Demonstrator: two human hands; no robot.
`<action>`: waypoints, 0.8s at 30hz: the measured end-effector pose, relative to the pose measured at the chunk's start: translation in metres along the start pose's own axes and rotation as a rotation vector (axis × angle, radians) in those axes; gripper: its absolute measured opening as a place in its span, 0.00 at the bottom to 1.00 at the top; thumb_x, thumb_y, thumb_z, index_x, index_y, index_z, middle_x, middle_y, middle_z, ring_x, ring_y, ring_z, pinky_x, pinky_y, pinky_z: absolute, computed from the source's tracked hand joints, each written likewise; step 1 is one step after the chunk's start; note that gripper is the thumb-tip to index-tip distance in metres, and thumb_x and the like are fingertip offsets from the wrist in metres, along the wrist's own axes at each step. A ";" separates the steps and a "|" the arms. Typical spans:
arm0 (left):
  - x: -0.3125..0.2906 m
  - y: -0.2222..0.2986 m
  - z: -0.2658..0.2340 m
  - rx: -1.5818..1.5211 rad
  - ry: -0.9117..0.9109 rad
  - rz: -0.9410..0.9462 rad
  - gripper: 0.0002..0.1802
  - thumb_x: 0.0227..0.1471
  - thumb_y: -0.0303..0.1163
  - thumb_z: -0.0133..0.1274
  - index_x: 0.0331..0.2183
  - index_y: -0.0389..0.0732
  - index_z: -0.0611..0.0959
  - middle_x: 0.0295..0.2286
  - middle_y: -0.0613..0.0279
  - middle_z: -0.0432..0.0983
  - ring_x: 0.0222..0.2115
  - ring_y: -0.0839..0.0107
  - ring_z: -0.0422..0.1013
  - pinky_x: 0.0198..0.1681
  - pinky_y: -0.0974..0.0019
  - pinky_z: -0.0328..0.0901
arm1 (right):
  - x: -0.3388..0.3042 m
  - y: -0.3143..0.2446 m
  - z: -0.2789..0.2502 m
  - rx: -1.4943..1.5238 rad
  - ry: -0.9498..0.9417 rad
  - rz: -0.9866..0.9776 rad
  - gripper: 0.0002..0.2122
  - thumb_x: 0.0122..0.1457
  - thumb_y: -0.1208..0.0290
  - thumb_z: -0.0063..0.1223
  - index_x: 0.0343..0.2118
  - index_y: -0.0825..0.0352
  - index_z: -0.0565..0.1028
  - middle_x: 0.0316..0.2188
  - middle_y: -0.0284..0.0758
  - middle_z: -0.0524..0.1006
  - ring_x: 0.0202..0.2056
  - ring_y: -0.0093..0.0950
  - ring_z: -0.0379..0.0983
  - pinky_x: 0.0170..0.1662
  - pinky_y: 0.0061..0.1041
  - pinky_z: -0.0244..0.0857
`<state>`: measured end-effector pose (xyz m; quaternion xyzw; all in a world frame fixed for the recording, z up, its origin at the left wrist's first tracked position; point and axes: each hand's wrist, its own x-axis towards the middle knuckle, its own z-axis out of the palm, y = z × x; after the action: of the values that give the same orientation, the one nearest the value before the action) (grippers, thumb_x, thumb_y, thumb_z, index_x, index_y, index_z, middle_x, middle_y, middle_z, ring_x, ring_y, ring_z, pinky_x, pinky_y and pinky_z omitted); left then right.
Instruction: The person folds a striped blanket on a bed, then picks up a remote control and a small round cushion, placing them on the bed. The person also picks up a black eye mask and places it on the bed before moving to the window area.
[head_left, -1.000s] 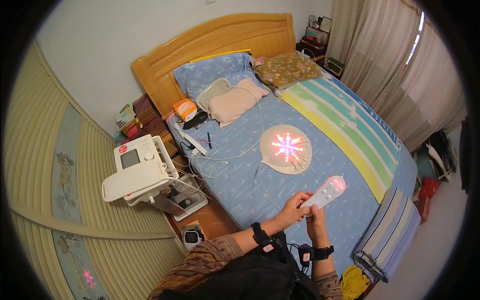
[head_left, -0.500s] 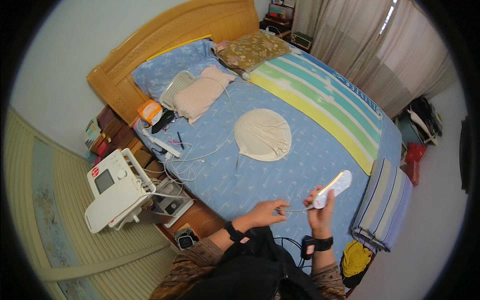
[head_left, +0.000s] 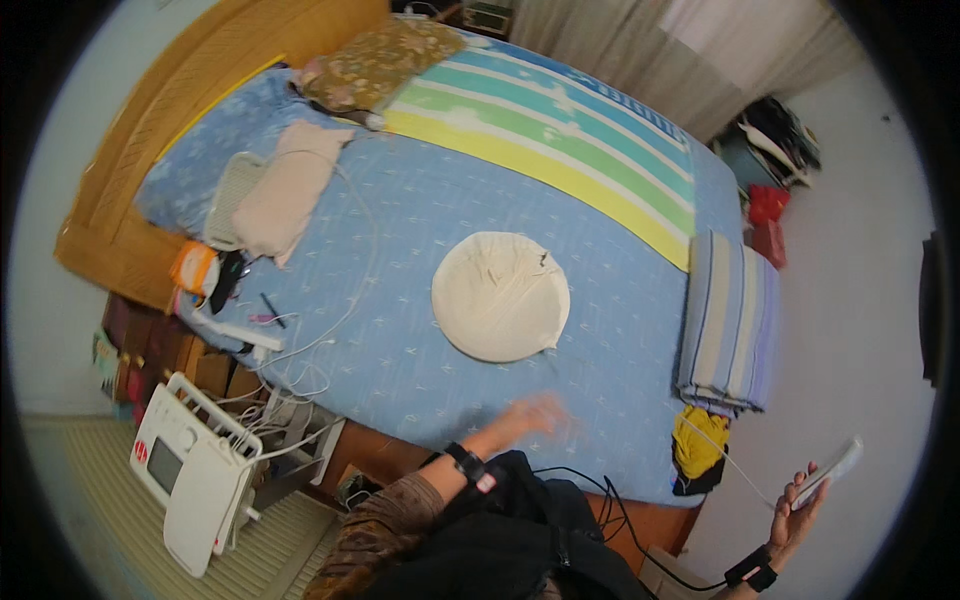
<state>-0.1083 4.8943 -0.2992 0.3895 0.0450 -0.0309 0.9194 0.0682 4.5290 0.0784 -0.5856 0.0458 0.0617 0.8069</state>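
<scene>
At the far right, beyond the bed's corner, my right hand point(head_left: 795, 507) is closed round a slim white handheld device point(head_left: 830, 471). A thin pale cord point(head_left: 740, 466) runs from it up past a yellow cloth. My left hand point(head_left: 535, 415) hovers over the near edge of the bed, and motion smears its fingers. Beyond that hand a round cream fabric piece point(head_left: 500, 300), wrinkled on top, lies flat on the blue bedsheet point(head_left: 620, 330). A small tail of cloth sticks out at its lower right.
A white machine with a screen point(head_left: 190, 470) stands left of the bed, cables trailing onto the sheet. A pink pillow point(head_left: 285, 190) and a power strip point(head_left: 235, 332) lie at the left. A folded striped quilt point(head_left: 730, 320) and yellow cloth point(head_left: 698, 445) sit at the right.
My right hand has swung out to the right with the device, away from my left hand. My left hand no longer meets the cord. The round fabric piece lies nearer me and turned.
</scene>
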 end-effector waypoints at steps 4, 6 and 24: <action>0.021 -0.083 -0.153 0.189 1.028 -0.353 0.38 0.48 0.37 0.56 0.57 0.34 0.61 0.47 0.53 0.68 0.46 0.63 0.65 0.47 0.62 0.62 | -0.015 0.017 -0.038 0.085 0.114 0.071 0.17 0.64 0.56 0.43 0.46 0.65 0.68 0.28 0.36 0.73 0.19 0.23 0.68 0.15 0.19 0.62; 0.024 -0.116 -0.194 0.196 1.200 -0.373 0.41 0.47 0.39 0.57 0.58 0.34 0.59 0.52 0.51 0.63 0.49 0.60 0.63 0.50 0.62 0.60 | -0.015 0.048 -0.048 0.025 0.152 0.128 0.17 0.63 0.56 0.43 0.46 0.65 0.68 0.29 0.36 0.73 0.20 0.23 0.68 0.16 0.17 0.61; 0.154 -0.066 -0.086 -0.236 0.823 0.116 0.14 0.56 0.40 0.50 0.40 0.42 0.76 0.35 0.67 0.73 0.32 0.76 0.68 0.31 0.72 0.63 | 0.074 0.228 -0.129 -0.264 -0.059 0.423 0.13 0.52 0.67 0.56 0.36 0.69 0.69 0.28 0.36 0.73 0.26 0.26 0.69 0.29 0.24 0.65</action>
<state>0.0339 4.9070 -0.4222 0.2635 0.3890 0.1842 0.8633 0.1065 4.4791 -0.1865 -0.6612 0.1353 0.2515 0.6938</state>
